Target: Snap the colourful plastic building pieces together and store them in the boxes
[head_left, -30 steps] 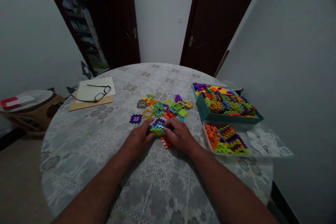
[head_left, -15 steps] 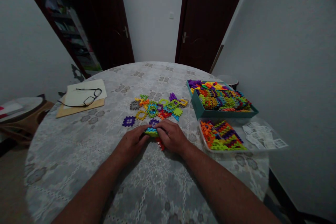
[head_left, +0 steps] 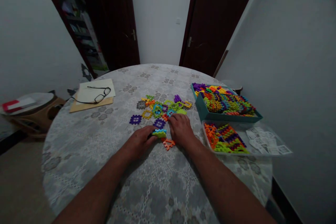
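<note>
My left hand (head_left: 140, 141) is closed on a small block of interlocking plastic building tiles (head_left: 159, 133), blue along the top and lime green in front. An orange-red tile with a triangular opening (head_left: 168, 144) lies flat just in front of that block. My right hand (head_left: 181, 128) reaches to the near edge of a pile of loose tiles, its fingers curled down beside a red tile (head_left: 165, 117) and a blue one. What its fingertips hold, if anything, is hidden. A purple window-like tile (head_left: 159, 123) lies between the hands and the pile; another purple tile (head_left: 135, 119) is further left.
To the right stand a teal box (head_left: 228, 116) packed with tiles and a clear plastic tray (head_left: 253, 152) with more tiles and white printed cards (head_left: 265, 140). Glasses (head_left: 99, 98) rest on papers at the left. A patterned cloth covers the round table (head_left: 147, 196).
My right hand has left the block and moved forward to the pile. The block stays in my left hand, and the orange-red tile now shows more fully. The camera view has shifted slightly.
</note>
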The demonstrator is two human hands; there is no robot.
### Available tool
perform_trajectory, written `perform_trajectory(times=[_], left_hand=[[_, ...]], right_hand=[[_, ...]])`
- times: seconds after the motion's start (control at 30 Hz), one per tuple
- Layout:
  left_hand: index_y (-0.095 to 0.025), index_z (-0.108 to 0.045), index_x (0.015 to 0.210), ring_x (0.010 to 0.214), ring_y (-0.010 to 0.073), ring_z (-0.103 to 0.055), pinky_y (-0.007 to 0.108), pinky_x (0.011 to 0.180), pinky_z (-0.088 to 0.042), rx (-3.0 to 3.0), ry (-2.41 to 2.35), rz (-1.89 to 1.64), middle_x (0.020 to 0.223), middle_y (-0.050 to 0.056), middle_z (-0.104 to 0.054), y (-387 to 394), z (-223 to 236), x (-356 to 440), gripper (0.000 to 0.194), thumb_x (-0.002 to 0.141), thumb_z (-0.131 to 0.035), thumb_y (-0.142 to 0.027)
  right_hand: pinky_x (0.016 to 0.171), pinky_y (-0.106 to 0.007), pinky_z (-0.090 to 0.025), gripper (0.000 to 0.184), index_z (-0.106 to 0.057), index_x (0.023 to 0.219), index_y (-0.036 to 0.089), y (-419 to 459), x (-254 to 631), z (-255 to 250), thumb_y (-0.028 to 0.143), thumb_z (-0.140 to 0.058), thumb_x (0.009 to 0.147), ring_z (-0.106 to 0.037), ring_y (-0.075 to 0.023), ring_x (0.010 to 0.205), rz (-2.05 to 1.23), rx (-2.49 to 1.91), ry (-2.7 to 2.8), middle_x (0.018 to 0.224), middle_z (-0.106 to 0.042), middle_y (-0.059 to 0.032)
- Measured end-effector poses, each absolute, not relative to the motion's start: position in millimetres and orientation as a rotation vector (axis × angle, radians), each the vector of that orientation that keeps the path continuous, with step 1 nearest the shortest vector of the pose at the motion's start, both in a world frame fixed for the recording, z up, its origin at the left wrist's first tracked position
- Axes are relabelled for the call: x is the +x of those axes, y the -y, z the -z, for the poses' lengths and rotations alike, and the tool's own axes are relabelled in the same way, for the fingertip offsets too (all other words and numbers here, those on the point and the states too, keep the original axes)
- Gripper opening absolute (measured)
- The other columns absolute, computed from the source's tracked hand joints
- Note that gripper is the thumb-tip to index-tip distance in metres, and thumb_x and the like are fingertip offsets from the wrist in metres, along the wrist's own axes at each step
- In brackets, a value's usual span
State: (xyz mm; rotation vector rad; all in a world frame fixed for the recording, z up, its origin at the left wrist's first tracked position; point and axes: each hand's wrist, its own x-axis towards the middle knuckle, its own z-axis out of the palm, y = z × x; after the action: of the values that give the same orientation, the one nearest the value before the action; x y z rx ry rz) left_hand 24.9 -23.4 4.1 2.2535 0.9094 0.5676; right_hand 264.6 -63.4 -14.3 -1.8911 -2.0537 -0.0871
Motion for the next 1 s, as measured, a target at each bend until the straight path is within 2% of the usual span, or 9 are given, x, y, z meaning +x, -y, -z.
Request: perform_trajectory(times=[0.07,0.17,0.33,0.43,0.57,0.77,1.0], left_hand=[[-0.027,-0.076,0.121,0.111,0.0275,-0.075,0.042,0.104,-0.057,2.258,-0.907,-0.573,0.121,0.007,-0.081,24,-4,25,0.025,0.105,-0.062,-0.039],[-0.026,-0.075,0.121,0.110,0.0270,-0.075,0.042,0.104,-0.056,2.270,-0.887,-0.578,0.120,0.007,-0.081,24,-4,25,0.024,0.105,-0.062,-0.036],[-0.025,-0.076,0.119,0.107,0.0266,-0.074,0.041,0.102,-0.057,2.291,-0.887,-0.568,0.116,0.007,-0.080,24,-4,25,0.022,0.102,-0.064,-0.030],[-0.026,-0.075,0.121,0.107,0.0258,-0.073,0.042,0.102,-0.057,2.294,-0.880,-0.575,0.117,0.007,-0.080,24,-3,25,0.021,0.103,-0.064,-0.029],[-0.026,-0.075,0.121,0.108,0.0255,-0.073,0.043,0.102,-0.057,2.294,-0.884,-0.574,0.118,0.007,-0.080,24,-2,25,0.021,0.104,-0.063,-0.027],[-0.027,-0.076,0.122,0.107,0.0260,-0.074,0.044,0.101,-0.058,2.304,-0.922,-0.575,0.117,0.007,-0.081,25,-6,27,0.022,0.102,-0.066,-0.025],[-0.026,-0.080,0.125,0.115,0.0295,-0.077,0.047,0.107,-0.060,2.301,-0.991,-0.618,0.123,0.009,-0.083,23,-2,26,0.027,0.101,-0.069,-0.027]], right_hand=[[0.112,-0.047,-0.043,0.024,-0.075,0.124,0.022,69,259,8,0.021,-0.056,0.109,-0.058,-0.0318,0.125,0.060,-1.886,2.116,0.132,-0.072,-0.0142],[0.104,-0.043,-0.046,0.021,-0.075,0.120,0.020,74,257,6,0.018,-0.059,0.107,-0.060,-0.0309,0.119,-0.022,-1.841,2.182,0.121,-0.073,-0.0128],[0.107,-0.042,-0.048,0.028,-0.072,0.128,0.019,74,263,9,0.021,-0.070,0.100,-0.060,-0.0303,0.123,-0.057,-1.726,2.105,0.131,-0.069,-0.0141],[0.104,-0.042,-0.050,0.023,-0.073,0.122,0.020,73,265,11,0.025,-0.072,0.100,-0.061,-0.0317,0.122,0.001,-1.800,2.029,0.132,-0.068,-0.0158],[0.096,-0.040,-0.052,0.010,-0.071,0.109,0.019,69,266,16,0.020,-0.064,0.103,-0.064,-0.0301,0.110,0.075,-1.802,2.067,0.117,-0.071,-0.0149],[0.086,-0.036,-0.051,0.022,-0.065,0.108,0.021,65,271,21,0.019,-0.044,0.110,-0.064,-0.0260,0.095,0.105,-1.605,1.807,0.103,-0.068,-0.0106],[0.085,-0.034,-0.051,0.020,-0.064,0.106,0.023,72,263,13,0.019,-0.045,0.109,-0.064,-0.0232,0.091,-0.116,-1.305,1.971,0.097,-0.068,-0.0065]])
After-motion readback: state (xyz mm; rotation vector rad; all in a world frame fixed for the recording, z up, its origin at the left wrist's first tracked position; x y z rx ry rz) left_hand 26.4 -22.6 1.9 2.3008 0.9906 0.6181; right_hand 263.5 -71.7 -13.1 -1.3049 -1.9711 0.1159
